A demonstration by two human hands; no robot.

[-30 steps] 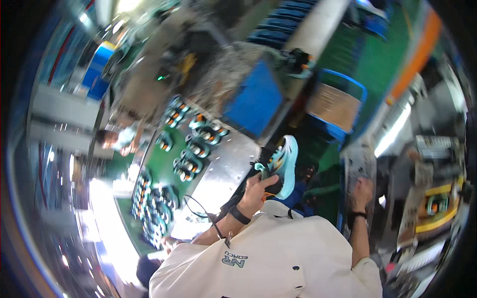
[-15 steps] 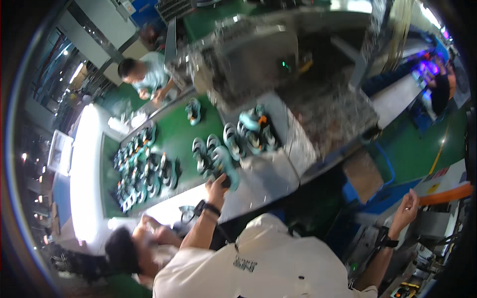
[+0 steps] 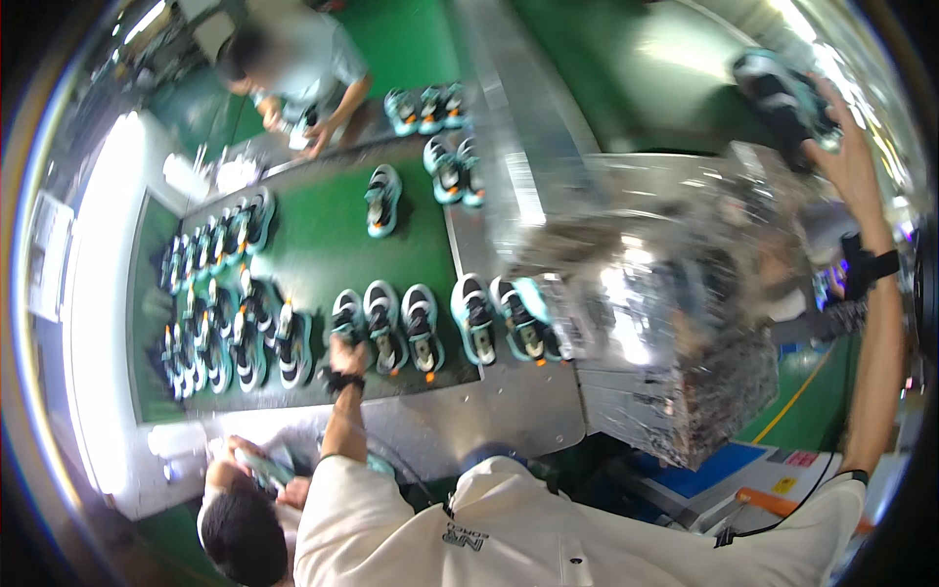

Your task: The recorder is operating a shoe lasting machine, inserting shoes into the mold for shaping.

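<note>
My left hand (image 3: 344, 358) is closed around the near end of a teal, black and white sneaker (image 3: 347, 311) on the green belt. Right beside it stand two more sneakers (image 3: 381, 318), orange tabs toward me. My right arm reaches far out to the right. At its end my right hand (image 3: 843, 157) grips another sneaker (image 3: 778, 98), dark with a teal sole, above a green surface. Part of that shoe lies under my fingers. Further sneakers (image 3: 474, 318) sit on the metal edge next to the belt.
Rows of sneakers (image 3: 215, 235) fill the belt's left side, and a single sneaker (image 3: 383, 201) lies mid-belt. A machine wrapped in clear film (image 3: 636, 323) stands at right. One co-worker (image 3: 308, 73) works across the belt, another (image 3: 245, 519) at my left. A bright lamp (image 3: 103, 303) borders the left.
My right hand has swung from low right to far upper right and now holds a sneaker. My left hand has set its sneaker down in line on the belt. The whole view has turned.
</note>
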